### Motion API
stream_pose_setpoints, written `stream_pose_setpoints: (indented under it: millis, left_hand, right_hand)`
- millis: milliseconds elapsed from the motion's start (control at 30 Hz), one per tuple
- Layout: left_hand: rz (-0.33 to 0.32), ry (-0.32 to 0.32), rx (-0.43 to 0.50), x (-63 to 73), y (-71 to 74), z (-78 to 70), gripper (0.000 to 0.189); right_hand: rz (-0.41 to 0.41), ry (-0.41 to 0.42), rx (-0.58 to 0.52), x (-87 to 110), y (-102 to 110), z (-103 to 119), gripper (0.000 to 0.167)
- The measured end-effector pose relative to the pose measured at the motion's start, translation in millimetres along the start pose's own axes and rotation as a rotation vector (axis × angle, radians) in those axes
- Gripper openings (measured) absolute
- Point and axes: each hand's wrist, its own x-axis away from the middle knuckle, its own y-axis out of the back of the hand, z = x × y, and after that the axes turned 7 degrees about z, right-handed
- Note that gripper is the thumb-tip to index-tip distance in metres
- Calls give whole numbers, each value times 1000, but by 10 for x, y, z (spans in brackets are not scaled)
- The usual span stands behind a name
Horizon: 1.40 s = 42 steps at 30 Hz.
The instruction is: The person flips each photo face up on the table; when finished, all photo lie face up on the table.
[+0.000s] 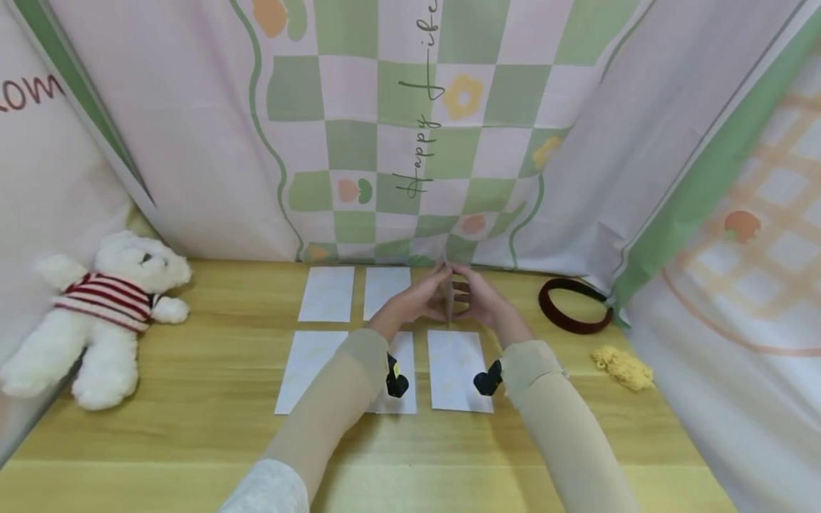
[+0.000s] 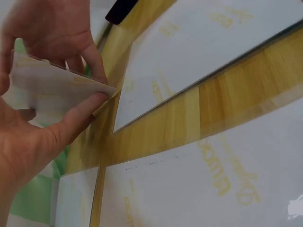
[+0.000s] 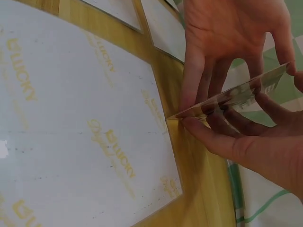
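Between my two hands a photo print (image 1: 447,299) stands on edge, seen almost edge-on in the head view. My left hand (image 1: 420,296) grips its left side and my right hand (image 1: 479,298) its right, thumbs low and fingers along the edges. In the left wrist view the white back of the held print (image 2: 52,90) bears yellow lettering. A glossy, pictured face of the print (image 3: 236,97) shows in the right wrist view, though fingers cover much of it. Directly in front, another print (image 1: 458,370) lies white side up.
Several more white-backed prints (image 1: 326,294) lie in rows to the left, partly covered by my left arm. A plush bear (image 1: 115,313) sits at the left. On the right are a dark red headband (image 1: 577,328) and a yellow bundle (image 1: 623,367). A curtain (image 1: 410,142) hangs behind the table.
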Motion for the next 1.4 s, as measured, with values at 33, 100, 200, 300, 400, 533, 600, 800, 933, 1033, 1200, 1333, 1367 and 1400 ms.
stream_pose_setpoints:
  millis: [33,100,200,300,400,533,600,800,933,1033,1200,1333,1367,1400]
  left_hand:
    - [0,4,20,-3,3,-3,70]
    - [-5,10,76,-2,6,-16,71]
    - [-13,6,193,5,20,-32,71]
    - [-13,-9,273,12,47,-32,62]
    - [-17,-28,247,12,74,-13,53]
    - [-88,-49,112,-7,88,36,48]
    - [-148,-55,21,-16,82,61,48]
    - [-328,-60,-173,-13,55,103,53]
    - [-464,-60,-391,-18,32,132,50]
    - [-541,-29,-549,-4,2,135,49]
    - [-515,34,-660,0,4,110,11]
    - [-461,75,-736,-14,26,119,34]
    - [-454,77,-749,-13,27,123,34]
    - [-444,79,-767,-10,28,127,33]
  right_hand:
    - [-3,-3,4,-1,1,-2,67]
    - [-7,-6,30,-3,3,-8,65]
    - [19,-2,152,-9,13,-34,63]
    - [70,29,311,-11,26,-73,63]
    - [83,41,447,4,49,-115,63]
    - [60,18,605,15,94,-176,65]
    - [54,27,692,12,110,-206,66]
    - [56,84,885,-18,146,-261,62]
    - [34,91,964,-23,150,-271,61]
    - [4,84,1027,-28,144,-279,61]
    - [-17,72,1110,-35,158,-286,63]
    - [-2,104,1174,-38,164,-297,63]
    - [0,110,1189,-39,161,-301,63]
    - [1,121,1205,-40,159,-304,62]
